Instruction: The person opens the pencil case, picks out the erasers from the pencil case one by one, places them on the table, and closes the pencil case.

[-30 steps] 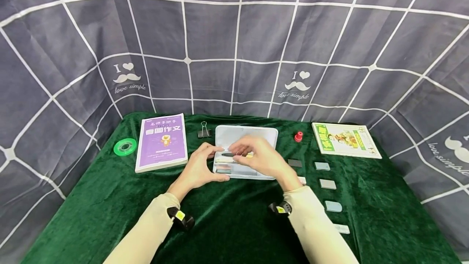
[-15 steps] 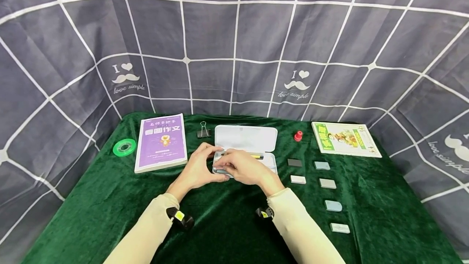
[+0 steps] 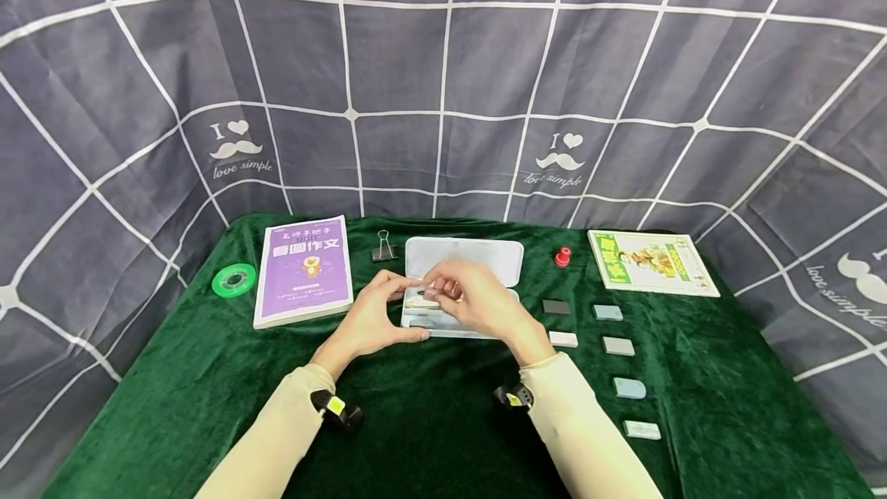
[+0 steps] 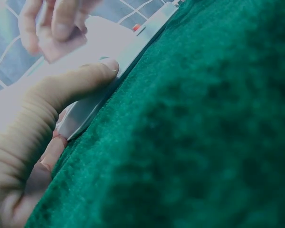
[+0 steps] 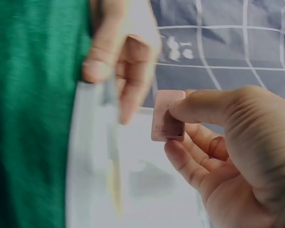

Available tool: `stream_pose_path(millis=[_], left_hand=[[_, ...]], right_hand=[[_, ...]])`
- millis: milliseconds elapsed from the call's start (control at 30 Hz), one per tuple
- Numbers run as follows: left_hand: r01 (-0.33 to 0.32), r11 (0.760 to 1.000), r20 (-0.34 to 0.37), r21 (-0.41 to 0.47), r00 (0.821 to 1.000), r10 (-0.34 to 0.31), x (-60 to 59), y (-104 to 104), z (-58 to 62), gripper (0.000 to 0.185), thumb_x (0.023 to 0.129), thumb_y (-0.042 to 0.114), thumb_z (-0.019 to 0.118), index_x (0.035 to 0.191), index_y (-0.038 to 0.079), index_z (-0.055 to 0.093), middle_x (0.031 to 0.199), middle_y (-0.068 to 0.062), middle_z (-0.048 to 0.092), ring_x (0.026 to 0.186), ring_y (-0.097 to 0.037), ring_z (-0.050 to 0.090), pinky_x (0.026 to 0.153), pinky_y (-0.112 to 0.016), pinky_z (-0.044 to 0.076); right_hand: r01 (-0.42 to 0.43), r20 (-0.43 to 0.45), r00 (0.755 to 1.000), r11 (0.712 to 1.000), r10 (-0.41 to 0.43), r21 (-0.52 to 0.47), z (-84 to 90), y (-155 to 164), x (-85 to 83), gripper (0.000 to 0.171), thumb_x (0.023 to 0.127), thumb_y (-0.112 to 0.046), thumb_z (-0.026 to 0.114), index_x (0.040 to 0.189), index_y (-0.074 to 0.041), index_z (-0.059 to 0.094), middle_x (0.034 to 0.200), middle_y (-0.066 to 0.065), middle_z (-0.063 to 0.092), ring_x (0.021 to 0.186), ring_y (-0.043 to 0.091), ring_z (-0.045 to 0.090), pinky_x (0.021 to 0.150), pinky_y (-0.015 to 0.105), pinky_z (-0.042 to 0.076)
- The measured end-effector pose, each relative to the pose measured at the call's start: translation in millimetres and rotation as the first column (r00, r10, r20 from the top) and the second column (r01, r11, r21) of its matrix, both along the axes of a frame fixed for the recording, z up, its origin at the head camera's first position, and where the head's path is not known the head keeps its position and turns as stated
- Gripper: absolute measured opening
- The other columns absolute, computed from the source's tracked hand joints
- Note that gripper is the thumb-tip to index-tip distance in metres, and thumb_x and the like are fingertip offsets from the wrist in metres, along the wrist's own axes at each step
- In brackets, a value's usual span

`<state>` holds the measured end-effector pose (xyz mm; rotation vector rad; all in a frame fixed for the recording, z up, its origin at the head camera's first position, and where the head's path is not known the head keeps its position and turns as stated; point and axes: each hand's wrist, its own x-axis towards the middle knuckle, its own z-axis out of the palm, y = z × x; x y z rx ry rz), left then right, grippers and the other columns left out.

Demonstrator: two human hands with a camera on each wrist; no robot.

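Observation:
A white pencil case [image 3: 509,260] lies with its lid raised in the middle of the table. My left hand [image 3: 374,318] grips its left end; the left wrist view shows the thumb [image 4: 92,80] on the front rim and fingers lower down by the end wall. Above the tray, my right hand [image 3: 481,299] pinches a small pinkish rectangular eraser [image 5: 160,111] between thumb and fingers. A blurred yellow pencil-like stick [image 5: 115,185] lies inside the case in the right wrist view. In the head view my right hand hides much of the tray.
To the right lie several small blocks, among them a dark one [image 3: 557,306], a white one [image 3: 563,339] and a light blue one [image 3: 629,388]. Around the back are a purple book [image 3: 305,276], green tape [image 3: 234,280], a binder clip [image 3: 384,251], a red piece [image 3: 563,256] and a booklet [image 3: 654,264].
My right hand went down into the left part of the case, then rose and moved back with the pinkish eraser pinched in its fingers. My left hand has stayed on the case's end.

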<state>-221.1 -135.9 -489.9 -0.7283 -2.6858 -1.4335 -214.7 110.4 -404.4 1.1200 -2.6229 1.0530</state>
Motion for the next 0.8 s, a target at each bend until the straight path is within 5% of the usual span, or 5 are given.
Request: stream_pose_path(millis=[367,633,800], left_hand=[[-0.025,1.0,0.018,-0.015,1.0,0.025,0.0,0.9,-2.1,0.087,0.074,0.033,0.108,0.149,0.015,0.069,0.133,-0.003,0.057,0.134,-0.027,0.065,0.12,-0.043,0.053],[-0.008,1.0,0.011,-0.021,1.0,0.009,-2.4,2.8,-2.9,0.088,0.075,0.037,0.107,0.151,0.016,0.068,0.132,-0.003,0.057,0.135,-0.027,0.066,0.12,-0.042,0.053],[-0.023,1.0,0.019,-0.011,1.0,0.023,0.4,1.4,-1.7,0.088,0.074,0.036,0.108,0.151,0.015,0.068,0.133,-0.003,0.057,0.134,-0.027,0.067,0.12,-0.044,0.053]], right_hand=[[0.16,-0.118,0.98,0.987,-0.161,-0.023,33.8,84.6,27.1,0.019,0.095,-0.003,0.087,0.106,-0.017,0.082,0.097,-0.009,0.075,0.087,0.009,0.069,0.08,0.034,0.061],[0.252,-0.066,0.966,0.967,-0.251,0.02,17.7,151.5,67.7,0.032,0.09,0.0,0.091,0.103,-0.028,0.082,0.094,-0.016,0.073,0.083,0.005,0.068,0.074,0.022,0.057],[0.214,0.003,0.977,0.976,-0.214,0.036,-2.3,172.2,83.7,0.035,0.087,0.006,0.092,0.1,-0.025,0.081,0.093,-0.012,0.074,0.082,0.005,0.068,0.072,0.03,0.061]])
